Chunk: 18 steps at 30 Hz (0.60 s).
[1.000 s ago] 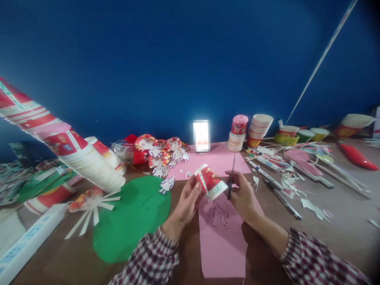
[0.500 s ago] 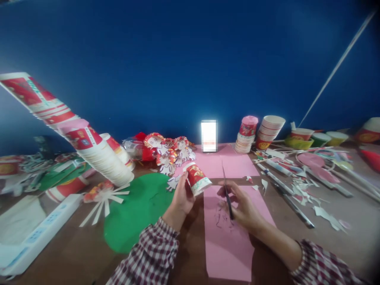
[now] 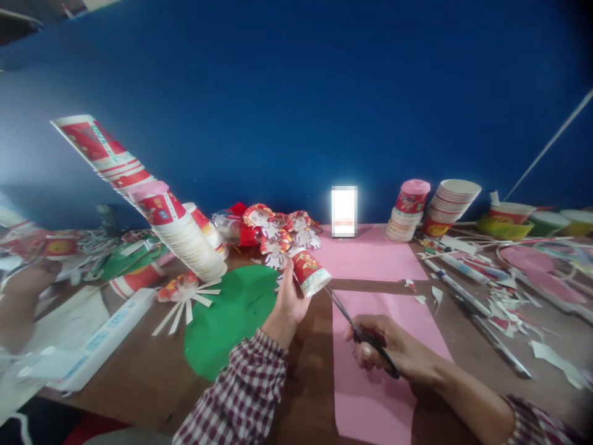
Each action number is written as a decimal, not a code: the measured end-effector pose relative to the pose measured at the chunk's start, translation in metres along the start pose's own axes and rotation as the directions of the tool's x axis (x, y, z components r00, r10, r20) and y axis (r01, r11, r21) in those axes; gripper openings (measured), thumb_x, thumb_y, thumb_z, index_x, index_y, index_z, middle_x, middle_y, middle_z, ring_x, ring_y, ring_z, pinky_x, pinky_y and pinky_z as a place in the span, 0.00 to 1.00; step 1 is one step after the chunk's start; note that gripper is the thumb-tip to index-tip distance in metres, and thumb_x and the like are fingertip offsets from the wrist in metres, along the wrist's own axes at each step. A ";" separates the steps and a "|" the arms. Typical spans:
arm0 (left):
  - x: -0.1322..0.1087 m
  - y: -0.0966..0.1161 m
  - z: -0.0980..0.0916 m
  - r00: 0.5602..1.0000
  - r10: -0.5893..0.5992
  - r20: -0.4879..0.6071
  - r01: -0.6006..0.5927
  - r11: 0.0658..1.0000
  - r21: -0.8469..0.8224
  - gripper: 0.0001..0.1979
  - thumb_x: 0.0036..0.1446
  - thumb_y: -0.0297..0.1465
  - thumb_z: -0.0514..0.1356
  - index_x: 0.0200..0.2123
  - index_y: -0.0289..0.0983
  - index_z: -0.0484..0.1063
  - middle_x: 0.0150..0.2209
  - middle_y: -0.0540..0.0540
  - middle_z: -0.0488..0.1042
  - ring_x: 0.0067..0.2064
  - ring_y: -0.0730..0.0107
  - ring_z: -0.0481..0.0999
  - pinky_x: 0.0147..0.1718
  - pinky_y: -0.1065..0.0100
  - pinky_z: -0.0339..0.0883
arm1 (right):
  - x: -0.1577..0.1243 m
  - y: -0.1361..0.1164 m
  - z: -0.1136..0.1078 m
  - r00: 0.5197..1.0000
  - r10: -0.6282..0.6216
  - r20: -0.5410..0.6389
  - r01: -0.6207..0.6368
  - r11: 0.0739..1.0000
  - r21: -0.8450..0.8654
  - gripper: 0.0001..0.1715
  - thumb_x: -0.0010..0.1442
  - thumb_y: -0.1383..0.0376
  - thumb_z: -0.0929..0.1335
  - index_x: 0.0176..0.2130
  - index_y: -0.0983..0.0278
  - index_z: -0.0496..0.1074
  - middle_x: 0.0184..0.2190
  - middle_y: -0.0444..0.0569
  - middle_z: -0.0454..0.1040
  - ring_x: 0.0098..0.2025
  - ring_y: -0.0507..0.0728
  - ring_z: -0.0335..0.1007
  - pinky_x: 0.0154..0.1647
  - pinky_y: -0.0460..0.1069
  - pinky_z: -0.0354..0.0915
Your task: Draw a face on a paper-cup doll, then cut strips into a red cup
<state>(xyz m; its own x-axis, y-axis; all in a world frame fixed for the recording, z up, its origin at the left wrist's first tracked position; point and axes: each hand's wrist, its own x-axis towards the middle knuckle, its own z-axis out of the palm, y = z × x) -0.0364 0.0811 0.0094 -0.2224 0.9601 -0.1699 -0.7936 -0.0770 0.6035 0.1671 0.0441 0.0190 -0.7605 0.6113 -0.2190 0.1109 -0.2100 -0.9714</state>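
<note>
A red and white paper cup [image 3: 309, 272] lies tilted in my left hand [image 3: 291, 298], its rim turned toward the right; the fingers behind it are mostly hidden. My right hand [image 3: 380, 346] grips a pair of scissors [image 3: 341, 307] by the dark handles, the blades pointing up and left. Their tips reach the cup's rim; whether they touch it I cannot tell. Below my right hand lies a pink sheet [image 3: 370, 402]. To the left of my left hand is a green paper shape [image 3: 227, 321].
A leaning stack of paper cups [image 3: 185, 241] rises at left, near a cup cut into strips [image 3: 192, 296] and a power strip [image 3: 109, 340]. Paper cut-out figures [image 3: 278, 228] stand behind. More cups [image 3: 451, 207], pens and paper scraps [image 3: 514, 315] lie right. Another person's hand [image 3: 28, 290] is at far left.
My right hand has turned the scissors from upright toward the left, bringing their tips to the cup's rim. The view has shifted left, and another person's hand has appeared at the left edge.
</note>
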 end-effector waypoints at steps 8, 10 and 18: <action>-0.004 -0.009 0.002 0.997 -0.056 -0.053 0.058 0.997 0.048 0.17 0.55 0.42 0.60 0.41 0.35 0.72 0.38 0.44 0.77 0.38 0.66 0.76 0.44 0.60 0.70 | 0.003 0.004 0.001 0.999 -0.011 -0.036 0.011 1.000 -0.018 0.17 0.52 0.58 0.71 0.38 0.66 0.68 0.21 0.41 0.66 0.21 0.47 0.62 0.19 0.42 0.61; -0.006 -0.014 0.002 0.995 -0.082 -0.058 0.086 0.994 0.070 0.18 0.55 0.42 0.60 0.41 0.35 0.72 0.38 0.44 0.77 0.37 0.66 0.77 0.42 0.62 0.71 | 0.004 0.004 0.001 0.998 -0.015 -0.057 0.014 1.000 -0.011 0.16 0.52 0.58 0.70 0.38 0.66 0.69 0.21 0.41 0.66 0.21 0.48 0.63 0.21 0.43 0.63; -0.016 -0.026 0.002 0.983 -0.168 -0.074 0.177 0.975 0.136 0.20 0.53 0.44 0.60 0.42 0.35 0.72 0.37 0.45 0.77 0.34 0.69 0.76 0.37 0.68 0.71 | 0.005 0.005 0.000 0.997 -0.039 -0.061 0.039 0.999 0.004 0.17 0.53 0.57 0.69 0.39 0.66 0.68 0.22 0.41 0.66 0.22 0.49 0.64 0.22 0.44 0.65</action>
<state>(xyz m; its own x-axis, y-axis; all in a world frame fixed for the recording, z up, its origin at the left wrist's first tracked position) -0.0112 0.0687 -0.0014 -0.1267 0.9368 -0.3260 -0.7360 0.1315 0.6641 0.1635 0.0461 0.0127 -0.7241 0.6641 -0.1859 0.0784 -0.1885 -0.9789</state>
